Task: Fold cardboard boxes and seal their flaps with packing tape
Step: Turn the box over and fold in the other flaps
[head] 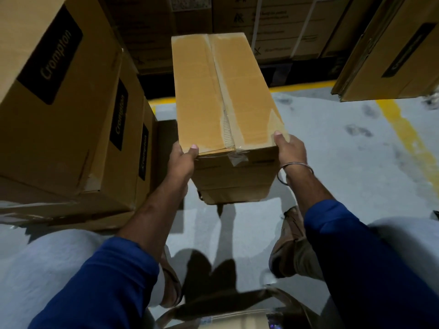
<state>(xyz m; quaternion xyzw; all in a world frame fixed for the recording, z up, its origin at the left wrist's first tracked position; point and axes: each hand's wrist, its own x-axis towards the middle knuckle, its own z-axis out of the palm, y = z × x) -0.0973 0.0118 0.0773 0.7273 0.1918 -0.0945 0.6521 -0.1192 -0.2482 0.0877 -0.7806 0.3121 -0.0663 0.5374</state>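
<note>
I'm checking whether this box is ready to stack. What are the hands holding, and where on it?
Both grip the taped box at its near end: left hand on the left corner, right hand on the right.

**Grey warehouse floor, boxes parked all around**

The floor (332,162) is pale grey concrete with yellow painted lines (413,138) and a few dark smudgy footprints (358,130). On the left a row of brown Crompton boxes (59,103) sits right on it, packed side by side. Further back a wall of stacked cartons (273,32) stands behind the yellow line.
</note>
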